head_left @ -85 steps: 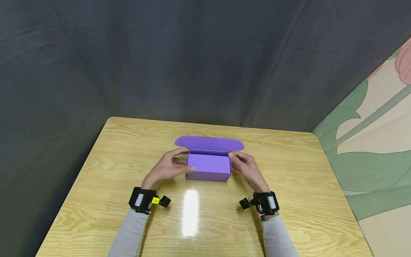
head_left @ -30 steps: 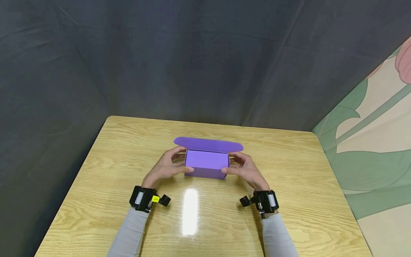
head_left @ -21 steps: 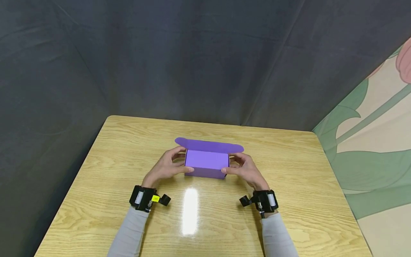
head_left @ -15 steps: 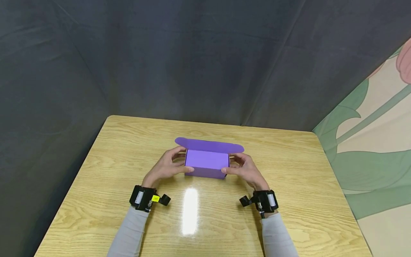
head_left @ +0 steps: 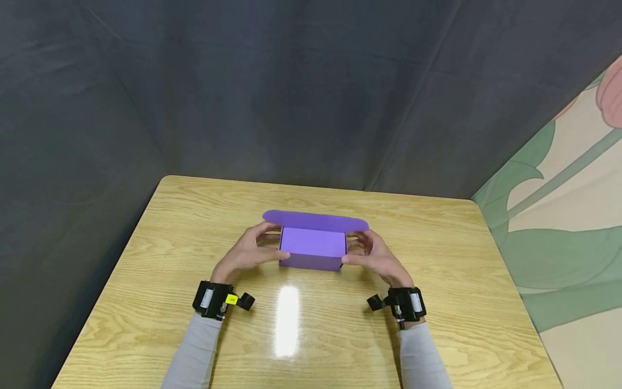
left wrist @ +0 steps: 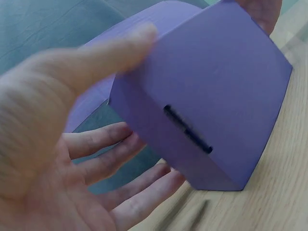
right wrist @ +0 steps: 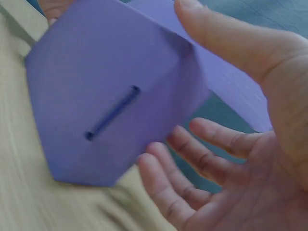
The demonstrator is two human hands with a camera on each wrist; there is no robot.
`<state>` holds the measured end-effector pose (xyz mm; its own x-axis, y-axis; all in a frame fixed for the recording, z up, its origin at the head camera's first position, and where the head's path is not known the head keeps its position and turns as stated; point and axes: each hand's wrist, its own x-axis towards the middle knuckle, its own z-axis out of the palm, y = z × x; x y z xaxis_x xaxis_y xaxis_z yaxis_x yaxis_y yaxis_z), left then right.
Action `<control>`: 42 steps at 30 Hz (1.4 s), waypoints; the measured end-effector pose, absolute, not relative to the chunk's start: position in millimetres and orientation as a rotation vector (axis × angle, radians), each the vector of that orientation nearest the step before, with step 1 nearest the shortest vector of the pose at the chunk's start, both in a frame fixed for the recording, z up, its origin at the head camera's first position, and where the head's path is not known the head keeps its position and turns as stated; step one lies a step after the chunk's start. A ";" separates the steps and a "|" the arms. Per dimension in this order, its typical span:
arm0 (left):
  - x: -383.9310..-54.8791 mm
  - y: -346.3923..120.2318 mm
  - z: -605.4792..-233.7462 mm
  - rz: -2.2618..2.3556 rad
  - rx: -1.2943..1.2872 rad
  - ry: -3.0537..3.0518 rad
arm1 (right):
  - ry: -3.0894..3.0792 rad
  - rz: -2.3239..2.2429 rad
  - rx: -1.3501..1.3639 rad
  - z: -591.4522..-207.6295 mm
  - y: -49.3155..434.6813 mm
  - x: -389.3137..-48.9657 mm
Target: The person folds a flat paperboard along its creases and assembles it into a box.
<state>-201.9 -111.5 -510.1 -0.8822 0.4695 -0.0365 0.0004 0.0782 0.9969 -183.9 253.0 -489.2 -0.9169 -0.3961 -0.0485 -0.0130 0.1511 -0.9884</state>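
Note:
A purple cardboard box (head_left: 313, 243) rests on the wooden table, its top panel in place. Along its far edge a long flap (head_left: 316, 221) with rounded ends stands up. My left hand (head_left: 248, 253) is at the box's left end, thumb at the near corner and fingers loosely spread along the side. At the other end is my right hand (head_left: 379, 258), its thumb beside the near right corner and its fingers relaxed by the end wall. The right wrist view shows that thumb apart from the box. A dark slot (left wrist: 187, 129) runs low along the near face's edge.
The light wooden table (head_left: 437, 259) ends at a dark curtain (head_left: 311, 97) behind and to the left. Flower-patterned fabric (head_left: 573, 216) hangs at the right. Each wrist wears a black camera mount (head_left: 213, 300).
The box has shifted slightly left and nearer, and its back flap stands more upright. My right thumb came to the near corner; in the last half second both hands eased slightly outward.

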 end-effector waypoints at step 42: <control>-190.1 -122.3 -477.9 1.935 0.508 2.775 | 2.737 -1.892 -0.169 -447.9 254.8 -171.8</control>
